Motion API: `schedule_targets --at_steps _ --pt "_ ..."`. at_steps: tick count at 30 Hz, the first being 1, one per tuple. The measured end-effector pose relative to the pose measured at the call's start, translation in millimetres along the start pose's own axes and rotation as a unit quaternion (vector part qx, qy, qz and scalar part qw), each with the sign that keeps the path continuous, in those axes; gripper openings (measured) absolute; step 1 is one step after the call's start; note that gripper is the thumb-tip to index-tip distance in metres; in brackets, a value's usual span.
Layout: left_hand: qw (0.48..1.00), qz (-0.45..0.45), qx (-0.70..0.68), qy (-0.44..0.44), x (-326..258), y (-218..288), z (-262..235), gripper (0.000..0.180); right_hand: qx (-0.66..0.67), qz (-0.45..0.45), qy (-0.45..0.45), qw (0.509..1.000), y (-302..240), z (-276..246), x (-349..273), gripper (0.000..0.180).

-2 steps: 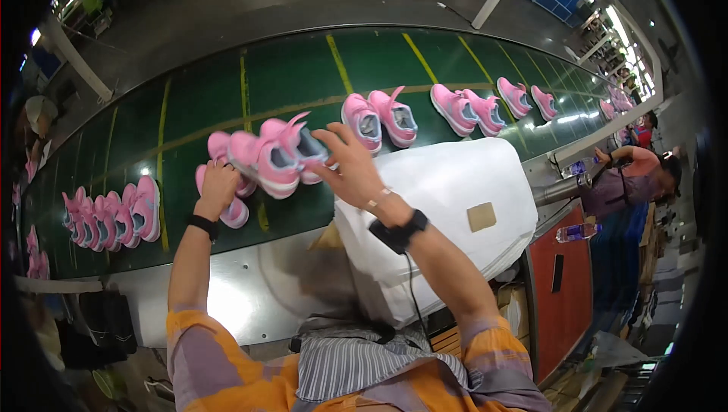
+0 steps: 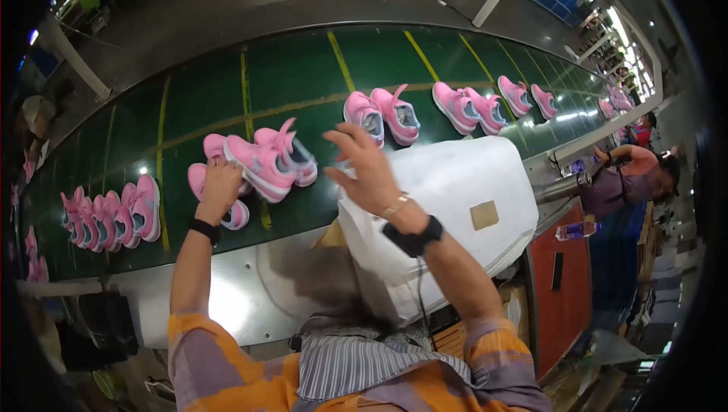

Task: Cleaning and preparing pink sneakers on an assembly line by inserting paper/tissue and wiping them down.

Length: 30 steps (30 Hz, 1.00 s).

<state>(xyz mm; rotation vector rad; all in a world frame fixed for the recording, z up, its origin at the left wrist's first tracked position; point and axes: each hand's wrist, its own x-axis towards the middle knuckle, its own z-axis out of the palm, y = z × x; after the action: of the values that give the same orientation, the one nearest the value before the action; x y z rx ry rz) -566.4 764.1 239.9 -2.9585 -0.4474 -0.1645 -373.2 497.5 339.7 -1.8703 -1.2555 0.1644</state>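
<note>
Risk, as judged: the pink sneakers under the left hand (image 2: 221,182) sit crowded and overlapping on the green conveyor belt (image 2: 205,101), so a pull on one could drag or topple its neighbours; cause would be the contact between toes and soles. The tilted front sneaker (image 2: 264,167) looks likeliest to slip, since it lies across the others rather than flat. Second hazard: the dark cord (image 2: 422,283) hanging from the right wrist device (image 2: 415,239) could snag on the white sheet-covered stack (image 2: 440,173) if the arm swings across it. Third: the upright pink strap (image 2: 287,137) might catch a passing finger. Position relative to grip: left grip has curled fingers at the toe end of the cluster, touching pink uppers; fingertips hidden, so cannot tell whether it is clenched on a sneaker or only pressing. Front sneaker is just to the right of those knuckles, the strapped sneaker (image 2: 305,172) beyond it, and the lower sneaker (image 2: 239,218) is nearer the wearer, partly covered by the hand. Right hand (image 2: 368,173): released, fingers spread, holding nothing; strapped sneaker to its left, apart, with the upright sneaker pair (image 2: 406,127) just beyond its fingers.
</note>
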Motion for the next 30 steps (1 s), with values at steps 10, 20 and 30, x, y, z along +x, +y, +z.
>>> schedule_targets --at_steps 10,20,30 --pt "0.795 0.266 -0.545 -0.002 57.0 267.2 -61.0 0.045 -0.371 0.366 0.047 0.852 104.4 -153.0 -210.7 0.064" --pt "0.815 0.302 -0.463 -0.177 82.1 323.2 -62.9 0.098 -0.364 0.209 0.078 0.904 149.4 -172.7 -233.9 0.028" --pt "0.865 0.314 -0.336 -0.202 118.2 353.0 -91.8 0.111 -0.453 0.079 0.074 0.885 112.5 -185.9 -195.2 0.005"
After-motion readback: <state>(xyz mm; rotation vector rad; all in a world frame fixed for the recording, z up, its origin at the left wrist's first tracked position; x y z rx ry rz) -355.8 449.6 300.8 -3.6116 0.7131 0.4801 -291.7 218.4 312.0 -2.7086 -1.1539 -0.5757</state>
